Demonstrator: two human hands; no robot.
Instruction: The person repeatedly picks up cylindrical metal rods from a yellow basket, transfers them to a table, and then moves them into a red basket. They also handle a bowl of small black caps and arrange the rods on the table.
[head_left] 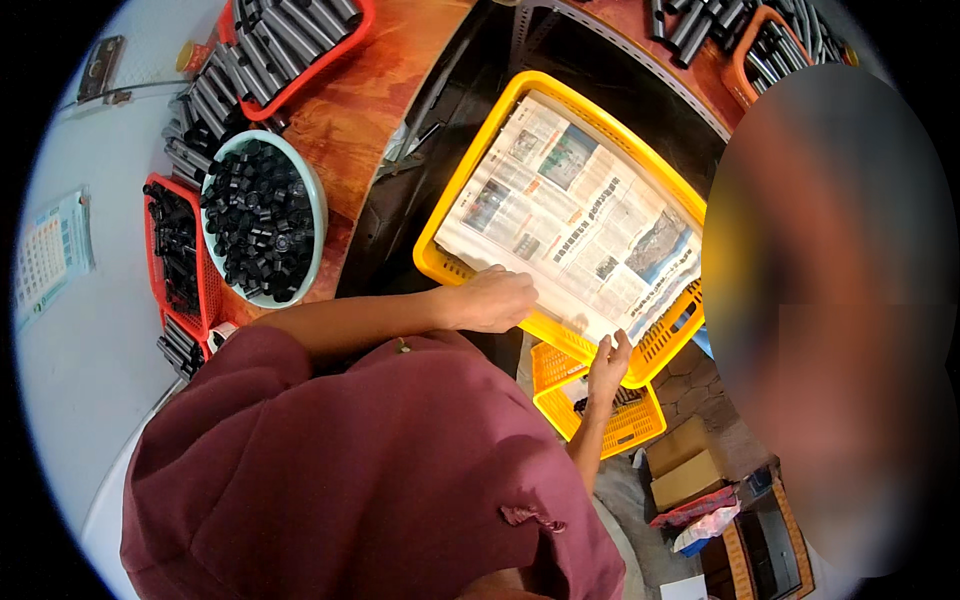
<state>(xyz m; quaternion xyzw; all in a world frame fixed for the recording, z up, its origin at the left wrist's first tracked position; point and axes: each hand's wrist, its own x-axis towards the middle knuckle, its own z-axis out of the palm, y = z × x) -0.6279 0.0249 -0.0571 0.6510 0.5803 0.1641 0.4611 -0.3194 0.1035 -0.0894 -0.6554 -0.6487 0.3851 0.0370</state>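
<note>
Our left hand (490, 300) is set at the near-left edge of the newspaper (580, 215), above the near rim of the upper basket. Its fingers are curled inward, nearly closed; the back of the hand hides the fingertips, so we cannot tell whether paper is pinched there. Our right hand (610, 365) is at the near corner of the same sheet, thumb and finger slightly apart at the paper's edge; we cannot confirm a hold.

The newspaper lies spread inside the upper yellow basket (474, 162), printed face up, covering most of the interior. Below the near corner of this unit, partly hidden by it, we locate the lower yellow basket (630, 435), which contains dark pieces. Our right forearm crosses in front of it.

To our left, on the wooden table (350, 140), stands a pale bowl (316, 220) filled with small black parts (260, 220). Just beside it is a red basket (210, 285) of dark components. Farther back, a red tray (348, 50) holds dark tubes (290, 40).

At far right, an orange basket (740, 75) also contains tubes. A cardboard box (685, 475) sits near the floor. The right margin is blurred and cannot be read.
</note>
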